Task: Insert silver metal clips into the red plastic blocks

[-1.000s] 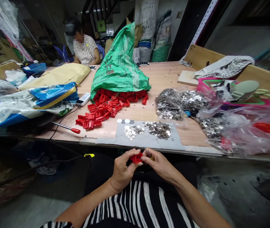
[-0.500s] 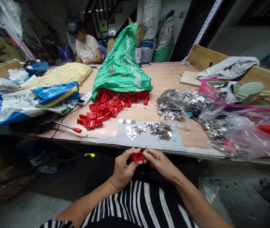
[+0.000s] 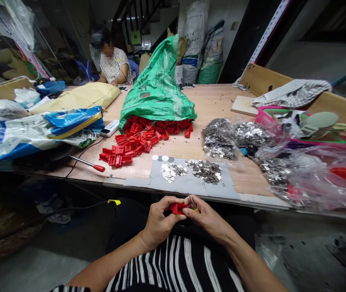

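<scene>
In front of my striped top, my left hand is closed around a small red plastic box-like part, fingers above and thumb below. My right hand meets it from the right, its thumb against the part's edge. Between the right fingers is a thin metal tool with a yellow bit showing near the palm; its exact kind is unclear. Just beyond the hands, on a grey sheet at the table edge, lie a pile of shiny flat metal pieces and a darker pile of metal pieces.
Red parts spill from a green woven sack. Clear bags of metal pieces and a pink basket stand right. A red-handled lever and white-blue sack lie left. Another person sits across the table.
The red part has turned in my fingers, and my right thumb has come onto its edge. The thin tool's yellow bit now shows. The view has shifted slightly.
</scene>
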Demonstrator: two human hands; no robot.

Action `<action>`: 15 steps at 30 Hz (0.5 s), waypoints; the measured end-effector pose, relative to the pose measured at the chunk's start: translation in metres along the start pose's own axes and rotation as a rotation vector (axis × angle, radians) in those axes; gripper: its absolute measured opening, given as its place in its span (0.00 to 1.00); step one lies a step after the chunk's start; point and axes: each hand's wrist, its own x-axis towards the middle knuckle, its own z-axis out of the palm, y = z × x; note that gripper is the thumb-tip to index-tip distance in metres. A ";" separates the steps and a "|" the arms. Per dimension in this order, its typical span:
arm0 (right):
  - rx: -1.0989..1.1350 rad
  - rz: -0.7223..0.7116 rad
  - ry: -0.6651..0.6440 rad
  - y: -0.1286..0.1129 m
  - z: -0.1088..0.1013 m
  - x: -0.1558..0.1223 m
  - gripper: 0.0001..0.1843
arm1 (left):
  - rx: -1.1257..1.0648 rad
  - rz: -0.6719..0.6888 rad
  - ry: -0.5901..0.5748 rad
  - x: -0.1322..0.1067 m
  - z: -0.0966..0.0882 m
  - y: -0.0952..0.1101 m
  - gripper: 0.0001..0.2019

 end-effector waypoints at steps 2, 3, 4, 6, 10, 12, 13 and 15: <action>0.057 0.013 -0.009 0.001 0.000 -0.002 0.23 | -0.003 0.008 -0.011 -0.001 0.001 0.000 0.14; 0.078 0.019 -0.014 0.002 0.000 -0.003 0.23 | -0.004 0.012 -0.013 -0.001 0.002 0.000 0.14; 0.094 0.024 -0.016 0.003 0.000 -0.004 0.23 | -0.006 0.016 -0.013 -0.001 0.002 0.001 0.14; 0.118 0.029 -0.024 0.005 0.000 -0.006 0.23 | -0.015 0.023 -0.014 -0.001 0.003 0.001 0.14; 0.151 0.024 -0.021 0.009 0.001 -0.006 0.21 | -0.067 0.019 -0.017 -0.001 0.004 -0.002 0.15; 0.151 0.020 -0.013 0.009 0.002 -0.006 0.21 | -0.088 0.008 -0.017 -0.002 0.004 -0.003 0.15; 0.150 0.015 -0.011 0.010 0.002 -0.006 0.21 | -0.096 0.002 -0.018 -0.002 0.004 -0.004 0.15; 0.159 0.006 -0.017 0.010 0.002 -0.006 0.21 | -0.132 -0.016 -0.026 -0.002 0.003 -0.005 0.15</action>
